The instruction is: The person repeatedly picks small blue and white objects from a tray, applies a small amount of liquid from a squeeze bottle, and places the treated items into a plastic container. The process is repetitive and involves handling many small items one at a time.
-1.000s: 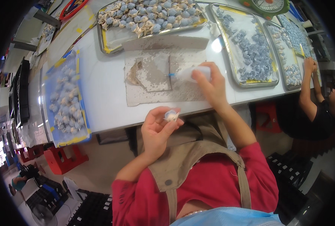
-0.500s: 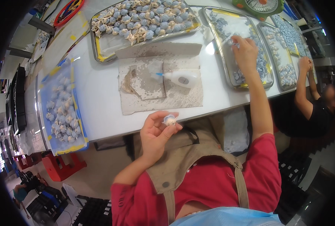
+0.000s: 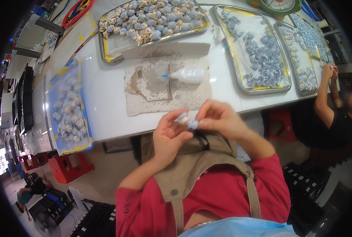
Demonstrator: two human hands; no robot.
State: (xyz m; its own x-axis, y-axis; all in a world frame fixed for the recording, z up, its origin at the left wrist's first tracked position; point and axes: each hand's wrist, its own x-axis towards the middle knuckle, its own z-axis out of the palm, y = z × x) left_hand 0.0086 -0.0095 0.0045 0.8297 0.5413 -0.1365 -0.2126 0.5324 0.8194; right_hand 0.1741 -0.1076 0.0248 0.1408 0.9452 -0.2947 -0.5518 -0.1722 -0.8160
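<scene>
In front of my waist, just off the table edge, my left hand (image 3: pixel 168 136) pinches a small cream-and-blue figure piece (image 3: pixel 182 117) between thumb and fingers. My right hand (image 3: pixel 223 120) has come up against it, its thumb and forefinger closed on a small light-blue curved piece (image 3: pixel 193 125). The two pieces are touching or nearly so; the fingers partly hide them. Beyond the hands, a white squeeze bottle (image 3: pixel 191 74) with a blue tip lies on stained cardboard (image 3: pixel 144 107). Loose blue curved pieces (image 3: pixel 265 59) fill part of a metal tray (image 3: pixel 239 73) at the right.
A metal tray (image 3: pixel 104 49) of blue-and-cream figures stands at the back. To the left sits a blue-lined tray (image 3: pixel 89 136) with more figures. Further trays and a green fan (image 3: pixel 276 6) are at the right, where a co-worker's hands (image 3: pixel 331 71) work. Red stools (image 3: pixel 69 168) stand below.
My right hand has moved from the right tray back to my left hand, bringing a blue curved piece. The bottle on the cardboard has rolled, showing another side.
</scene>
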